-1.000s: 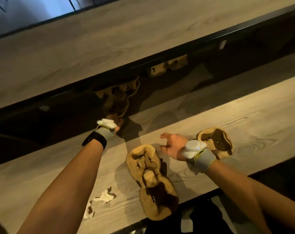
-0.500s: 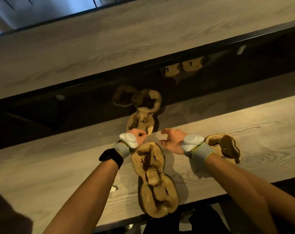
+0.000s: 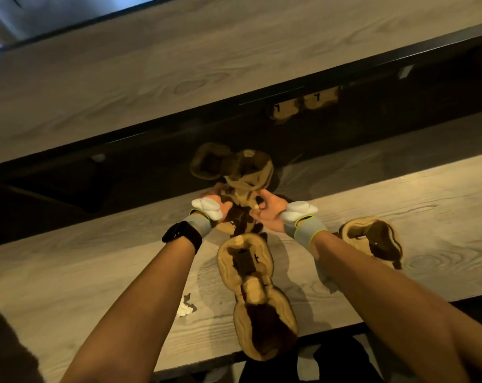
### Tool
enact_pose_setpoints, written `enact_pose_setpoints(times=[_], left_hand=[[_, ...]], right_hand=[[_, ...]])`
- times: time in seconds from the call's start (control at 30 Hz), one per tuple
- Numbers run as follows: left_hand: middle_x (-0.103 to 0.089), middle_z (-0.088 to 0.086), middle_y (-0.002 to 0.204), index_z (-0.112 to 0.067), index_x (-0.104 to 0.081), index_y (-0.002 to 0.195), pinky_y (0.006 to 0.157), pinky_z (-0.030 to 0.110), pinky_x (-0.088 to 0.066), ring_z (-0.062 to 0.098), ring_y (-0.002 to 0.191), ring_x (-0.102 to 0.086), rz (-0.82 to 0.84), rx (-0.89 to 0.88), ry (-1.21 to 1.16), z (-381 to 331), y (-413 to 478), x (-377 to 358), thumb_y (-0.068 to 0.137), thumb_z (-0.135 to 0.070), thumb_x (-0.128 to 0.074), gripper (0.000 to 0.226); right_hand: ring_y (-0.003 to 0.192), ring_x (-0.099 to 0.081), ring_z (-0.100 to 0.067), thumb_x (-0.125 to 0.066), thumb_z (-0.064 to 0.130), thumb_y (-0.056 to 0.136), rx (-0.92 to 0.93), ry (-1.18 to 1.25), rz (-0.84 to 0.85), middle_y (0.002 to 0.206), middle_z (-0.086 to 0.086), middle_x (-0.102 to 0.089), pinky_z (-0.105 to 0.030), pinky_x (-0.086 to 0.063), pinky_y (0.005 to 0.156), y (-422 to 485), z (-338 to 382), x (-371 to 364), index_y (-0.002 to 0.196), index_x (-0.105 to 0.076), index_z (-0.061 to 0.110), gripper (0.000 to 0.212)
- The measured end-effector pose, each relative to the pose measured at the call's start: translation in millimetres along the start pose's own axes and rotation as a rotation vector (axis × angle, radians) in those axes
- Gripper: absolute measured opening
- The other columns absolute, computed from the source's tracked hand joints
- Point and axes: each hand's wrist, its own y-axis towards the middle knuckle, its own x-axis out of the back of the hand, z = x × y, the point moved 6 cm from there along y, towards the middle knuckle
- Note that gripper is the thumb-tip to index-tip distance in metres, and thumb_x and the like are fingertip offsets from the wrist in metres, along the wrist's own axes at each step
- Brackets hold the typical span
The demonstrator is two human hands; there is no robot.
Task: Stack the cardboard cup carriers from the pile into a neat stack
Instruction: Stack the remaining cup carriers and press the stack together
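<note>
Lower centre of the frame, on the counter [image 3: 82,275]: the stack [image 3: 257,297], long axis running near to far, bottom edge to centre. Just beyond its far end, mid-frame: a carrier [image 3: 244,201] pinched from both sides, left hand [image 3: 217,205] and right hand [image 3: 267,214] about equally near, fingers curled shut on its edges. Same near-to-far axis, so probably a short pull back and down onto the stack. Right of centre, one more carrier [image 3: 372,241]; farther, upper right, another [image 3: 306,103].
</note>
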Motion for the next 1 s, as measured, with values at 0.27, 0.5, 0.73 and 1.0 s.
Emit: enact_pose_setpoints(times=[0.27,0.5,0.73,1.0], left_hand=[[-0.043,0.015,0.145,-0.006,-0.037,0.142,0.109,0.032,-0.031,0.031,0.135,-0.040,0.079,-0.027,0.096,-15.7,6.7,4.3,0.100,-0.033,-0.034,0.050],[-0.056,0.017,0.131,-0.013,-0.025,0.148,0.089,0.028,-0.043,0.034,0.117,-0.055,0.021,-0.125,0.038,-36.8,3.6,8.8,0.092,-0.040,-0.047,0.065],[-0.066,0.012,0.113,-0.013,-0.039,0.138,0.080,0.034,-0.055,0.026,0.092,-0.064,-0.041,-0.192,-0.173,-64.5,-5.6,19.3,0.082,-0.043,-0.057,0.066],[-0.065,0.014,0.111,-0.013,-0.040,0.132,0.072,0.037,-0.054,0.032,0.095,-0.064,-0.110,-0.290,-0.305,-90.3,-28.9,32.4,0.080,-0.041,-0.060,0.062]], right_hand=[[0.111,-0.060,-0.035,-0.067,0.023,0.083,-0.028,0.052,-0.108,0.115,-0.011,-0.064,-0.036,-0.049,0.091,3.4,-9.1,18.5,0.128,-0.045,0.017,0.051],[0.116,-0.059,-0.032,-0.073,0.029,0.080,0.051,-0.032,-0.133,0.127,-0.009,-0.062,-0.039,-0.050,0.096,-10.8,-5.9,55.9,0.146,-0.028,0.021,0.081],[0.110,-0.062,-0.032,-0.071,0.035,0.081,0.046,-0.063,-0.172,0.125,-0.009,-0.063,-0.046,-0.052,0.094,-31.1,-9.0,91.9,0.137,-0.041,0.022,0.064],[0.108,-0.062,-0.029,-0.069,0.046,0.078,0.058,-0.038,-0.175,0.123,-0.007,-0.064,-0.041,-0.054,0.090,-54.8,-14.1,119.5,0.131,-0.049,0.019,0.063]])
